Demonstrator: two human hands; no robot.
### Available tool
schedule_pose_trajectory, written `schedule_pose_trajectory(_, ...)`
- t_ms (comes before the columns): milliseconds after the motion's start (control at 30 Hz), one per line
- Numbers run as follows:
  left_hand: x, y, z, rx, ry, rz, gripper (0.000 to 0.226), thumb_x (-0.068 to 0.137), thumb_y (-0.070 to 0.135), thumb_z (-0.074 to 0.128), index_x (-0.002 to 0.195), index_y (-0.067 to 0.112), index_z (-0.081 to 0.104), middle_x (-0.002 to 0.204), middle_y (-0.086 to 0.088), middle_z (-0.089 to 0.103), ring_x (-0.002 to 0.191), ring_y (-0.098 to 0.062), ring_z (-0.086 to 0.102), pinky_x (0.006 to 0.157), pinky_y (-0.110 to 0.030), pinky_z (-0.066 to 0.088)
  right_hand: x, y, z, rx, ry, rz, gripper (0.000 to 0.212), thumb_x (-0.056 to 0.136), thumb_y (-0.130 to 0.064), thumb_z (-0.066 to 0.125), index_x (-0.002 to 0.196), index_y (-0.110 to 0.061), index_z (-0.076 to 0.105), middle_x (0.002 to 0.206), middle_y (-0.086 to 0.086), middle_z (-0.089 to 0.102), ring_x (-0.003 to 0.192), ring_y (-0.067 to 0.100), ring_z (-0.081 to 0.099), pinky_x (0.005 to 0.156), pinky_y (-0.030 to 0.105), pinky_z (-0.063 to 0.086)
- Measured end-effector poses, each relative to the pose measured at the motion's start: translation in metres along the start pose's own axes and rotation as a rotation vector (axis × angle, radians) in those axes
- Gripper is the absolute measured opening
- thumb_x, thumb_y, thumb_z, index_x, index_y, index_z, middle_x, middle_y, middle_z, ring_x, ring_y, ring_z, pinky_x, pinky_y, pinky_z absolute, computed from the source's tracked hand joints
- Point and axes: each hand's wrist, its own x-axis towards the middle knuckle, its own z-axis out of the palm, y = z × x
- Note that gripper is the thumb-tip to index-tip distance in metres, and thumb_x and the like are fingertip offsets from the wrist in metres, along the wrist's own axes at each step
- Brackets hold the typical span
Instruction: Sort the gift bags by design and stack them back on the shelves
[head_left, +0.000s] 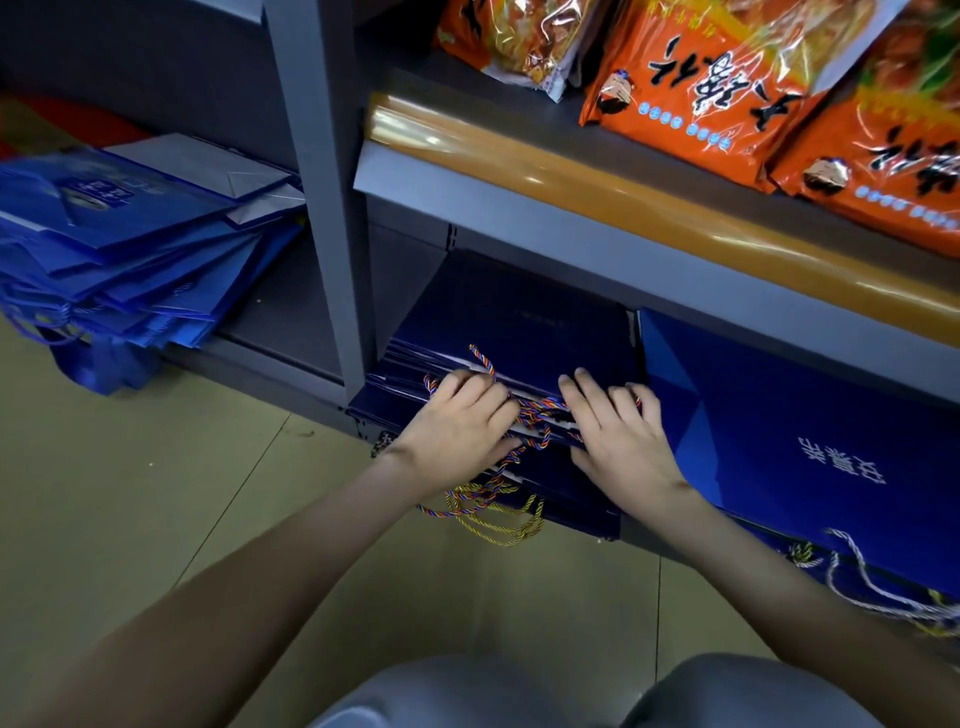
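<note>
Head view. My left hand (462, 421) and right hand (621, 431) lie palm down, side by side, on the front edge of the navy stack (519, 322). The fingers are nearly straight and pressing, and neither hand closes round anything that I can see. The navy stack lies flat on the bottom shelf (280, 317), just right of the post (322, 182), and its front edge juts past the shelf's front toward me. Its cords (530, 415) are bunched between my hands, and yellow cords (498, 519) dangle below, over the floor (156, 493). A blue bag (810, 447) with white characters lies just beside the stack on the right. Left of the post, a splayed pile (130, 249) of lighter blue bags overhangs its shelf edge.

Risks, as I judge them:
- An uneven push may fan the stack or buckle its upper bags.
- Loose cords may be trapped beneath the bags, or snag on the shelf's front and drag bags out.
- The stack may ride over the blue bag and mix two designs.
- The overhanging pile, if knocked, looks ready to slide to the floor.
</note>
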Motion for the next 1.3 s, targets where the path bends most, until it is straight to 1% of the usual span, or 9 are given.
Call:
schedule_pose_trajectory(133, -0.009, -0.004, -0.003, -0.128, -0.027, 0.034, 0.077, 0.084, 0.068, 0.044, 0.136, 0.011, 0.047, 0.144, -0.014, 0.043, 0.134, -0.029, 0.037, 0.111, -0.048, 0.024, 0.012, 0.010, -0.005, -0.001, -0.006, 0.026, 0.089, 0.065, -0.029, 0.078, 0.142, -0.007, 0.039, 0.140, 0.011, 0.049, 0.101, 0.031, 0.055, 0.098, 0.045, 0.030)
schedule_pose_trajectory(233, -0.035, -0.001, 0.007, 0.015, -0.119, 0.108, 0.097, 0.076, 0.079, 0.038, 0.150, 0.017, 0.021, 0.156, -0.012, 0.017, 0.144, -0.028, 0.017, 0.116, -0.051, 0.008, 0.007, 0.005, -0.006, 0.011, -0.032, -0.067, 0.098, 0.067, -0.045, 0.075, 0.148, -0.009, 0.032, 0.150, 0.010, 0.038, 0.125, 0.029, 0.047, 0.109, 0.048, 0.021)
schedule_pose_trajectory(367, -0.070, 0.007, 0.030, 0.274, -0.127, 0.139, 0.101, 0.078, 0.056, 0.062, 0.153, 0.018, 0.006, 0.158, -0.013, 0.004, 0.145, -0.030, 0.004, 0.117, -0.049, 0.001, -0.026, -0.024, 0.002, 0.075, -0.046, -0.217, 0.105, 0.070, -0.071, 0.060, 0.152, -0.019, 0.019, 0.157, 0.007, 0.024, 0.143, 0.025, 0.025, 0.115, 0.053, 0.009)
schedule_pose_trajectory(467, -0.081, 0.019, 0.047, 0.306, 0.017, 0.135, 0.069, 0.096, 0.027, 0.042, 0.153, 0.021, 0.003, 0.159, -0.012, -0.005, 0.147, -0.029, -0.002, 0.119, -0.047, 0.001, -0.052, -0.043, 0.021, -0.062, -0.074, -0.298, 0.112, 0.074, -0.066, 0.061, 0.153, -0.012, 0.004, 0.158, 0.006, 0.017, 0.145, 0.025, 0.018, 0.117, 0.051, 0.002)
schedule_pose_trajectory(533, -0.084, 0.020, 0.056, 0.327, 0.005, 0.122, 0.073, 0.096, 0.037, 0.043, 0.153, 0.022, 0.001, 0.159, -0.011, -0.008, 0.147, -0.028, -0.003, 0.119, -0.045, -0.001, -0.058, -0.044, 0.032, -0.168, -0.050, -0.296, 0.100, 0.080, -0.044, 0.063, 0.153, -0.013, 0.003, 0.157, 0.004, 0.018, 0.143, 0.026, 0.021, 0.117, 0.050, 0.004)
schedule_pose_trajectory(633, -0.079, 0.013, 0.062, 0.330, -0.086, 0.014, 0.122, 0.066, 0.054, 0.075, 0.152, 0.022, -0.005, 0.159, -0.010, -0.010, 0.146, -0.028, -0.003, 0.119, -0.044, -0.004, -0.056, -0.034, 0.045, -0.238, -0.052, -0.298, 0.096, 0.080, -0.044, 0.062, 0.154, -0.020, 0.006, 0.157, 0.001, 0.016, 0.141, 0.023, 0.024, 0.117, 0.048, 0.007)
schedule_pose_trajectory(833, -0.058, -0.015, 0.063, 0.442, -0.061, -0.101, 0.112, 0.075, 0.010, 0.069, 0.151, 0.014, -0.014, 0.157, -0.009, -0.021, 0.144, -0.026, -0.018, 0.117, -0.045, -0.010, -0.043, -0.001, 0.051, -0.213, 0.073, -0.236, 0.082, 0.085, -0.068, 0.044, 0.151, -0.025, 0.021, 0.154, -0.002, 0.026, 0.139, 0.015, 0.029, 0.120, 0.042, 0.001)
schedule_pose_trajectory(1133, -0.043, -0.010, 0.054, 0.417, -0.125, -0.070, 0.121, 0.068, 0.020, 0.072, 0.149, 0.015, -0.018, 0.156, -0.012, -0.021, 0.144, -0.032, -0.017, 0.115, -0.049, -0.014, -0.042, -0.032, 0.027, -0.214, 0.094, -0.220, 0.095, 0.071, -0.048, 0.070, 0.149, -0.027, 0.021, 0.153, -0.001, 0.022, 0.142, 0.021, 0.015, 0.116, 0.048, -0.001)
schedule_pose_trajectory(1300, -0.042, -0.019, 0.059, 0.398, -0.099, -0.064, 0.120, 0.070, 0.022, 0.071, 0.149, 0.017, -0.020, 0.155, -0.010, -0.010, 0.142, -0.029, -0.004, 0.115, -0.049, -0.013, -0.021, -0.040, 0.049, -0.318, -0.022, -0.259, 0.119, 0.064, -0.060, 0.073, 0.153, -0.025, 0.003, 0.156, -0.004, 0.015, 0.143, 0.023, 0.008, 0.117, 0.050, -0.008)
